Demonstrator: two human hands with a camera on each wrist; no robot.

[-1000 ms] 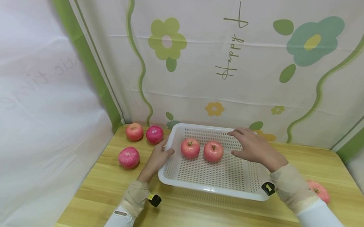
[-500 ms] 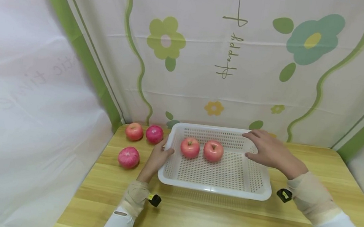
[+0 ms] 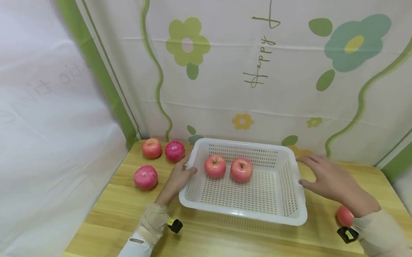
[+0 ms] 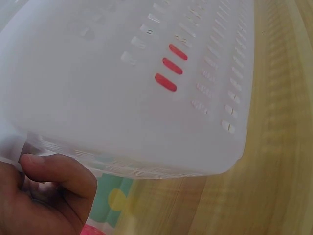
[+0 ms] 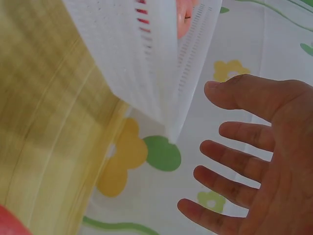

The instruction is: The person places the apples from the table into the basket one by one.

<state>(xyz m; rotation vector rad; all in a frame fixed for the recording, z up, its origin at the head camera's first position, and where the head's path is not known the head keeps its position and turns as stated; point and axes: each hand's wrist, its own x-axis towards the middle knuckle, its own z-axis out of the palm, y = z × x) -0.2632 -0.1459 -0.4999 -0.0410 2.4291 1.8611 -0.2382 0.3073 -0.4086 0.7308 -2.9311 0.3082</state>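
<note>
A white perforated basket (image 3: 287, 219) stands on the wooden table and holds two red apples, one on the left (image 3: 215, 166) and one beside it (image 3: 241, 170). My left hand (image 3: 179, 177) grips the basket's left rim (image 4: 146, 161), thumb curled against the wall. My right hand (image 3: 326, 179) hovers with spread fingers (image 5: 234, 161) just right of the basket (image 5: 146, 63), holding nothing. A red apple (image 3: 344, 215) lies on the table behind my right wrist.
Three more red apples lie left of the basket: two at the back (image 3: 152, 148) (image 3: 174, 151) and one nearer (image 3: 145, 177). A flowered curtain (image 3: 261, 66) closes the back, white sheets the sides. Bare wood (image 3: 244, 255) spans the front.
My right hand drew out of the basket and moved right, past its right rim. The left hand and both apples in the basket stayed put.
</note>
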